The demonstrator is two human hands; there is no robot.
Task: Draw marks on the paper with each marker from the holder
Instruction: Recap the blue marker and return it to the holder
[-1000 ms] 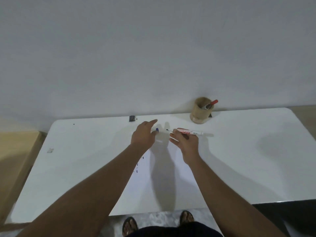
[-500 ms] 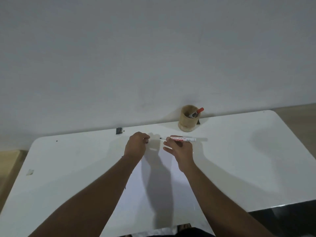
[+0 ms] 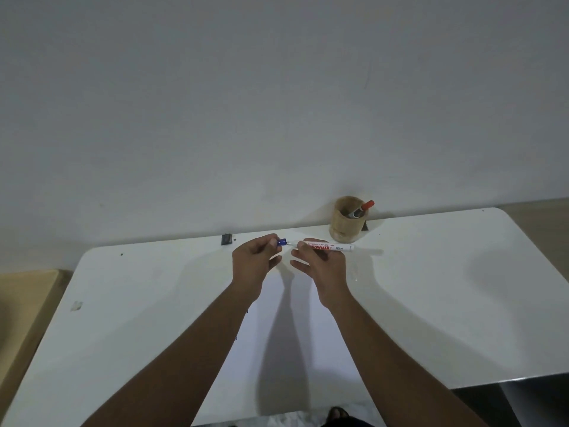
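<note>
A: Where's the marker [image 3: 326, 247] now?

B: Held level above the far end of the paper [image 3: 295, 334]; the right hand [image 3: 320, 263] is closed on its white barrel with thumb and forefinger, the other fingers spread loose; the left hand [image 3: 255, 257] pinches the blue cap [image 3: 281, 242] right at the tip — on or off, I cannot tell.

A: How will it handle?

B: Light and stiff, I'd judge; a smooth plastic barrel that could slip, so take hold mid-barrel near the printed label; the cap is small and easy to drop.

A: And the rest?

B: The wooden holder [image 3: 346, 223] stands on the worktop [image 3: 446, 288] just beyond, an orange-capped marker [image 3: 363, 208] leaning inside — not yet used, by my guess.
</note>
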